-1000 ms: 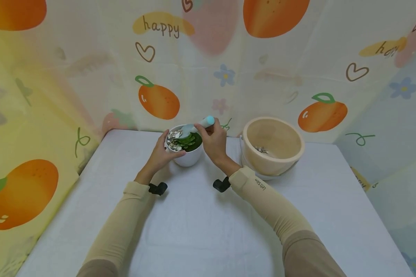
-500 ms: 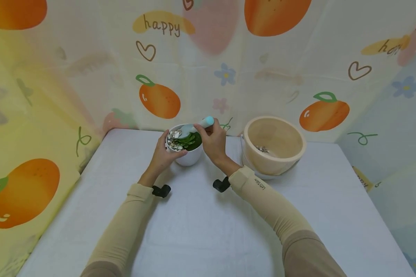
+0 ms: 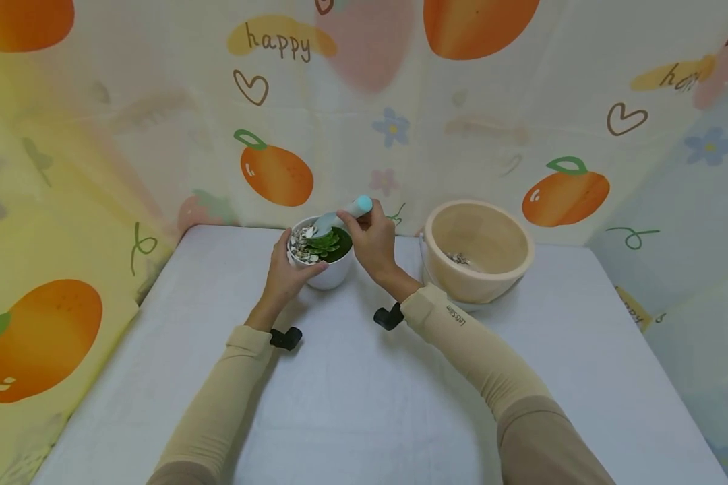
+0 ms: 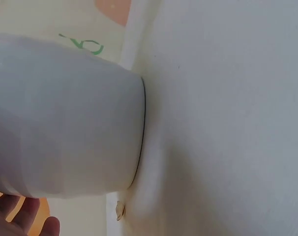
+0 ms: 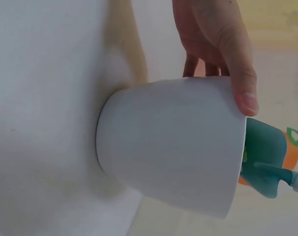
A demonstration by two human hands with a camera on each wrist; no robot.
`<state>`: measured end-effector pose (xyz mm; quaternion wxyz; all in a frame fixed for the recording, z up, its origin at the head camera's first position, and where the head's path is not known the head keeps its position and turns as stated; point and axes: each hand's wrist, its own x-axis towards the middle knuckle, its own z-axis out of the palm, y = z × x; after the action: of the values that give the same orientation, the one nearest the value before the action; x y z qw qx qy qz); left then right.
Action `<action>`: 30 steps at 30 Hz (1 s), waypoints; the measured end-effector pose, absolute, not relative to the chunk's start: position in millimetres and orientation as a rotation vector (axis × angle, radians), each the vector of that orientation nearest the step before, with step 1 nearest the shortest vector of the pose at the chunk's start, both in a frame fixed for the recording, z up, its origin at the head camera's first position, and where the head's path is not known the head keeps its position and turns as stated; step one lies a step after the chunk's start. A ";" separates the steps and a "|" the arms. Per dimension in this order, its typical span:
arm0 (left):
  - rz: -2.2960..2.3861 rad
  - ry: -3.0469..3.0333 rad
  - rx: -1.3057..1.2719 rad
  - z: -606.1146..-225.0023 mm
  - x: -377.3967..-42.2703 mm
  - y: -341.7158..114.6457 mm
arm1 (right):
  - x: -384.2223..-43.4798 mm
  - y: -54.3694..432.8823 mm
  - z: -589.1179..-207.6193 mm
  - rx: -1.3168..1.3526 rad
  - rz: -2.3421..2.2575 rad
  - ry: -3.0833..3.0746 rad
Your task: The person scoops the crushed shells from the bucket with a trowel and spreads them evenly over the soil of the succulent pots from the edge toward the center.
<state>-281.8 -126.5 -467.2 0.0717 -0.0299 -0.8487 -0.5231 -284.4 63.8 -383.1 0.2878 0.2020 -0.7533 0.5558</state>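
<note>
Diffuse, subdued lighting; soft shadows beside the sleeves [image 3: 479, 350] on the tablecloth [image 3: 352, 404]. Head view: wide-angle, the lower-left orange print [image 3: 39, 340] stretched. Wrist views: dimmer, greyer; in the left, a faint glint on the white flowerpot [image 4: 70, 118].

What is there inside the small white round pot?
Pale pieces like pebbles, a leafy green plant and a dark green area show. The small blue trowel covers some of it; what lies beneath is hidden.

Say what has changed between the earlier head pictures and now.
The right hand has raised the trowel slightly at the white pot, and the left forearm has shifted slightly right. Nothing was newly gripped or let go: the left hand still holds the white pot, the right hand the trowel. The beige pot stayed put.
</note>
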 end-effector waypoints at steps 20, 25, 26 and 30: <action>-1.512 -2.476 -0.089 -471.7 -279.6 -124.1 | -282.9 59.1 -385.6 0.531 1.474 -2.018; -1.491 -2.468 -0.092 -474.6 -280.9 -123.4 | -281.5 59.0 -382.3 0.548 1.476 -1.999; -1.489 -2.467 -0.095 -474.6 -281.0 -123.3 | -281.4 59.0 -381.8 0.549 1.474 -2.000; -1.494 -2.462 -0.106 -474.1 -280.9 -122.3 | -281.5 59.6 -381.1 0.553 1.460 -2.004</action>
<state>-280.9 -122.3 -474.1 0.1294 -0.0366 -0.8472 -0.5139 -281.5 59.6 -381.1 0.2961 0.2080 -0.7535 0.5490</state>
